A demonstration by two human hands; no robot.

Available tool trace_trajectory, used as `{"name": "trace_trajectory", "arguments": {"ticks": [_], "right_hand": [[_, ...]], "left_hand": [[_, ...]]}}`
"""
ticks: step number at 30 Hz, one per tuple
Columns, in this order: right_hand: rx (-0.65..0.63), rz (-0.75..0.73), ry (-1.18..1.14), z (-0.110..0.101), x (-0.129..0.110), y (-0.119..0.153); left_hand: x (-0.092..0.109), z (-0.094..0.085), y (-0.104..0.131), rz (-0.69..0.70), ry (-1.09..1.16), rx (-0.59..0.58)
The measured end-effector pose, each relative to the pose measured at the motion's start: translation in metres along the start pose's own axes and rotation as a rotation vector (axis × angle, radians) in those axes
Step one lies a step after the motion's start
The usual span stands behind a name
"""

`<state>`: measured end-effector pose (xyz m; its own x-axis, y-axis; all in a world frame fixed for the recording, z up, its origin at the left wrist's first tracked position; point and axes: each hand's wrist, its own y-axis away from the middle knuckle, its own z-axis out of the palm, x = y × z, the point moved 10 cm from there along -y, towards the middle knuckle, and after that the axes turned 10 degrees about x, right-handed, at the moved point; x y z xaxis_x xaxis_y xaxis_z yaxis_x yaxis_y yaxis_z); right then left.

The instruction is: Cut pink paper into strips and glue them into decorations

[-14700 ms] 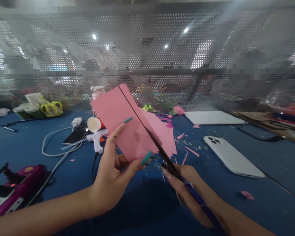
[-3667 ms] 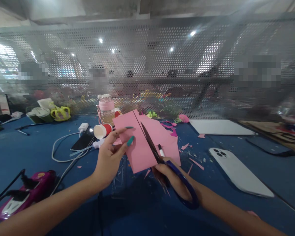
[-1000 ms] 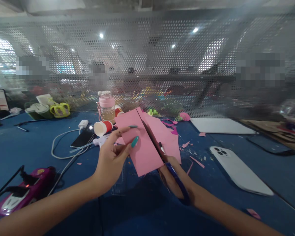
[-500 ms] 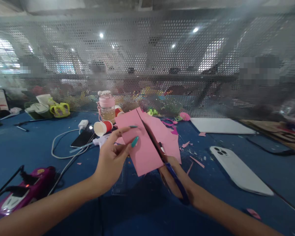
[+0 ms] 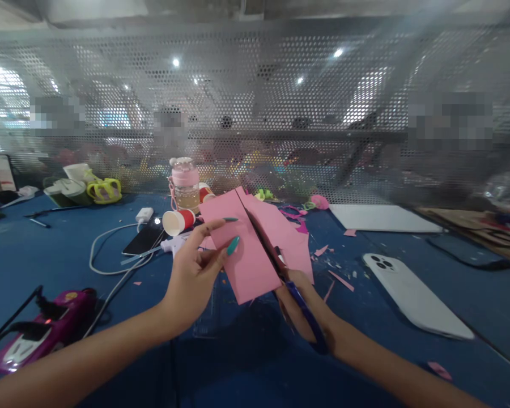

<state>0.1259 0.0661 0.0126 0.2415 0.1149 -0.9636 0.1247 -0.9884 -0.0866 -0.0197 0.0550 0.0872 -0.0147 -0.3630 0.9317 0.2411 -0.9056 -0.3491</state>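
A sheet of pink paper (image 5: pixel 249 263) is pinched between the thumb and fingers of my left hand (image 5: pixel 195 269), held up above the blue table. Teal nails show against its face. My right hand (image 5: pixel 306 297) grips dark blue-handled scissors (image 5: pixel 304 311), whose blades lie along a long slit between the pink panel in my left hand and another pink part (image 5: pixel 278 229) to the right. The slit runs up near the top edge, where the two parts seem to meet. Part of the blades is hidden by the paper.
Behind the paper stand a pink-lidded bottle (image 5: pixel 185 184) and a tipped red paper cup (image 5: pixel 178 221). A dark phone (image 5: pixel 144 237) and a purple power strip (image 5: pixel 46 328) are at left. A white phone (image 5: pixel 414 294) lies at right among pink scraps (image 5: pixel 342 280). A perforated metal screen (image 5: pixel 255 113) borders the back.
Almost nothing differs. Both hands, the pink paper and the scissors keep nearly the same position, with only a very slight shift of the view.
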Motion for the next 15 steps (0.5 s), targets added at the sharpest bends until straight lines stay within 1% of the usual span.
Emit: {"name": "trace_trajectory", "arguments": {"ticks": [3, 5, 6, 8, 9, 11, 13, 15], "right_hand": [[0.030, 0.062, -0.040, -0.002, 0.004, 0.003], [0.046, 0.101, -0.066, -0.003, 0.007, 0.005], [0.029, 0.105, -0.064, -0.001, 0.006, 0.005], [-0.045, 0.118, -0.021, 0.005, 0.002, 0.005], [-0.077, 0.158, 0.011, 0.007, 0.002, 0.005], [-0.116, 0.343, 0.097, 0.004, 0.007, 0.008], [-0.096, 0.573, 0.236, -0.013, 0.012, 0.017], [-0.126, 0.649, 0.275, -0.026, 0.005, 0.021]], "left_hand": [[-0.002, 0.000, -0.002, -0.007, -0.010, -0.011], [-0.002, -0.003, -0.005, 0.010, -0.013, 0.008], [-0.001, -0.005, -0.007, 0.027, -0.011, 0.025], [0.001, -0.011, -0.013, 0.065, -0.008, 0.059], [0.002, -0.013, -0.016, 0.076, -0.011, 0.073], [0.002, -0.018, -0.022, 0.092, -0.037, 0.093], [0.004, -0.023, -0.026, 0.120, -0.096, 0.117], [0.007, -0.028, -0.028, 0.169, -0.160, 0.141]]}}
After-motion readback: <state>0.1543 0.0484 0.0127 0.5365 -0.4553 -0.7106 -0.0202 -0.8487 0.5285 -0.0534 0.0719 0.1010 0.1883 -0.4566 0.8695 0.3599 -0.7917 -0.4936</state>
